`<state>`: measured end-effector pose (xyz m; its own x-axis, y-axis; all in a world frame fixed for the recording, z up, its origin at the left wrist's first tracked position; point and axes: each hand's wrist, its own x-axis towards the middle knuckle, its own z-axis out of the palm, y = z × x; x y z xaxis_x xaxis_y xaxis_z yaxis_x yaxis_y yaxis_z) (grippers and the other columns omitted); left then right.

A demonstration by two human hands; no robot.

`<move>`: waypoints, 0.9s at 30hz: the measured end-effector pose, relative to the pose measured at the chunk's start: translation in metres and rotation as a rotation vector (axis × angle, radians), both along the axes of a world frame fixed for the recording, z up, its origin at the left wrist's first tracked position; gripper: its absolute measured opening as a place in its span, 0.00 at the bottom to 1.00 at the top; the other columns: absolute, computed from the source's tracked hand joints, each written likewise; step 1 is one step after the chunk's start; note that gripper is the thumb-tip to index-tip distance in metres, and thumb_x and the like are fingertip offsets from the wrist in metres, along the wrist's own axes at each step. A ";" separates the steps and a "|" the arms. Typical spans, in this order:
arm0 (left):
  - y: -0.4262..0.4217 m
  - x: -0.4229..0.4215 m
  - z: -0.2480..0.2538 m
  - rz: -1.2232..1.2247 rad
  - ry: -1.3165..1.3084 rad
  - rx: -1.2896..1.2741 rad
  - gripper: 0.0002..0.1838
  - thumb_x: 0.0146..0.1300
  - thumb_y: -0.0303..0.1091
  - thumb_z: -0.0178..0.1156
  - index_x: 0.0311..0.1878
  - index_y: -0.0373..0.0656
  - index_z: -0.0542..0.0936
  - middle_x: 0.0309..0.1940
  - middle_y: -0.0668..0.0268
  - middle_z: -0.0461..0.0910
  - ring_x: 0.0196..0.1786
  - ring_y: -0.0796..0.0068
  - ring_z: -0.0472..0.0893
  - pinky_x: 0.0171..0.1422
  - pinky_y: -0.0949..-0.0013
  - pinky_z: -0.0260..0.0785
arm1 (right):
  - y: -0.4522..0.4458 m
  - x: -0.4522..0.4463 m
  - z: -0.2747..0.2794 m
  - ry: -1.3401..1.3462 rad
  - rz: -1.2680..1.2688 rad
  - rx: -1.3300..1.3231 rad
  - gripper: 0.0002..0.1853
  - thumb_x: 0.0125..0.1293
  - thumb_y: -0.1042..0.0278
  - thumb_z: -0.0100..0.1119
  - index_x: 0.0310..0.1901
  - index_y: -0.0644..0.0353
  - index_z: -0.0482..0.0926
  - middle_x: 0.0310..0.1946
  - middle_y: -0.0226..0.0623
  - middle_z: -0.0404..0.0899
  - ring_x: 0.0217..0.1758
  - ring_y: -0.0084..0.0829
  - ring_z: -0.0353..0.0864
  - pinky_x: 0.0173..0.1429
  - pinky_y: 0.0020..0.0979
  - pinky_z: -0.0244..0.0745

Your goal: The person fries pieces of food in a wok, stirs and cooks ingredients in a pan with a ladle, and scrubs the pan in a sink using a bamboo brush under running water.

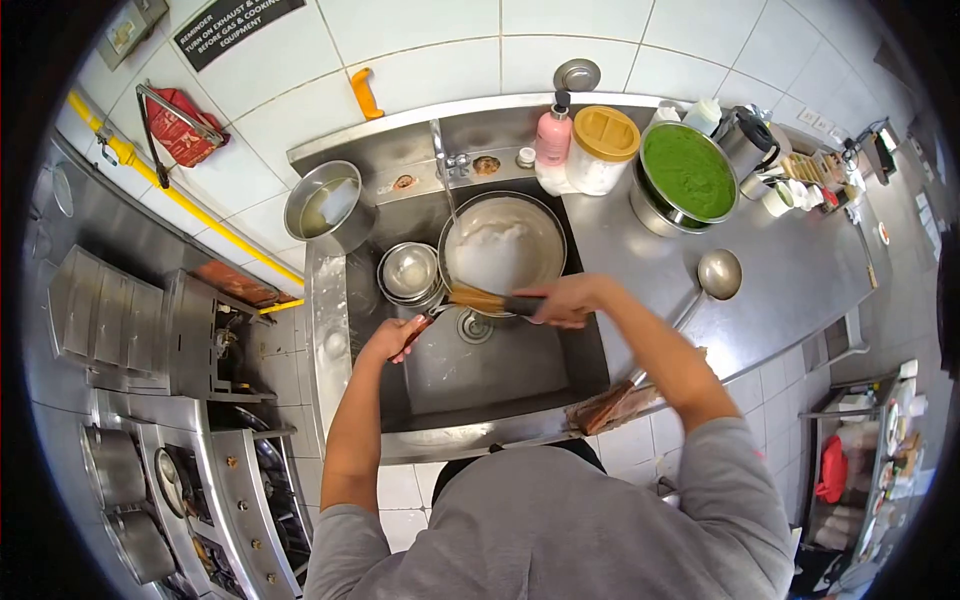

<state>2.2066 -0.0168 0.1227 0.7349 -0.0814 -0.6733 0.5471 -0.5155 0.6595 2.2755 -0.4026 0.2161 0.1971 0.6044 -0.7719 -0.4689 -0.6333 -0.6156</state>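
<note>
A large round pan [545, 225] sits tilted in the steel sink [485, 375], with white suds and cloudy water inside, under a running tap [438, 145]. My left hand [398, 338] is closed around a brown handle that lines up with the pan; the brush bristles partly cover where they meet. In my right hand [565, 302] is a brush [475, 297] with a black grip and stiff tan bristles, held at the pan's near rim. Stacked metal bowls [410, 270] stand just left of the pan. The sink drain [474, 326] shows below it.
A steel pot [330, 205] stands at the sink's back left corner. On the right counter are a pink pump bottle [553, 135], a yellow-lidded tub [605, 150], a bowl of green liquid [690, 172] and a long ladle [719, 275]. A stove [215, 490] is at left.
</note>
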 end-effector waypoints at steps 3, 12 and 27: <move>-0.014 -0.010 0.004 -0.006 -0.062 -0.011 0.32 0.67 0.64 0.50 0.32 0.39 0.76 0.17 0.66 0.73 0.11 0.76 0.69 0.15 0.72 0.60 | -0.058 0.005 0.046 -0.083 0.086 -0.102 0.39 0.65 0.60 0.62 0.74 0.33 0.55 0.21 0.28 0.70 0.17 0.20 0.68 0.18 0.24 0.65; -0.113 -0.080 -0.051 0.328 0.524 -0.901 0.07 0.64 0.38 0.60 0.38 0.50 0.71 0.20 0.72 0.69 0.19 0.73 0.69 0.23 0.66 0.65 | -0.053 -0.006 -0.018 -1.138 0.214 -0.629 0.31 0.58 0.69 0.58 0.66 0.49 0.66 0.41 0.53 0.81 0.43 0.50 0.82 0.45 0.45 0.77; -0.041 -0.110 0.003 0.244 -0.079 -0.214 0.07 0.56 0.25 0.53 0.39 0.43 0.71 0.17 0.70 0.68 0.15 0.79 0.68 0.18 0.72 0.63 | 0.065 -0.085 0.008 -0.186 -0.194 0.099 0.43 0.63 0.66 0.61 0.76 0.38 0.49 0.21 0.31 0.69 0.18 0.24 0.67 0.20 0.27 0.63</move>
<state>2.0967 -0.0573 0.1259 0.7994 -0.0303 -0.6001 0.5802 -0.2207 0.7840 2.1906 -0.3381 0.2236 0.4490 0.6124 -0.6507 -0.4484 -0.4754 -0.7569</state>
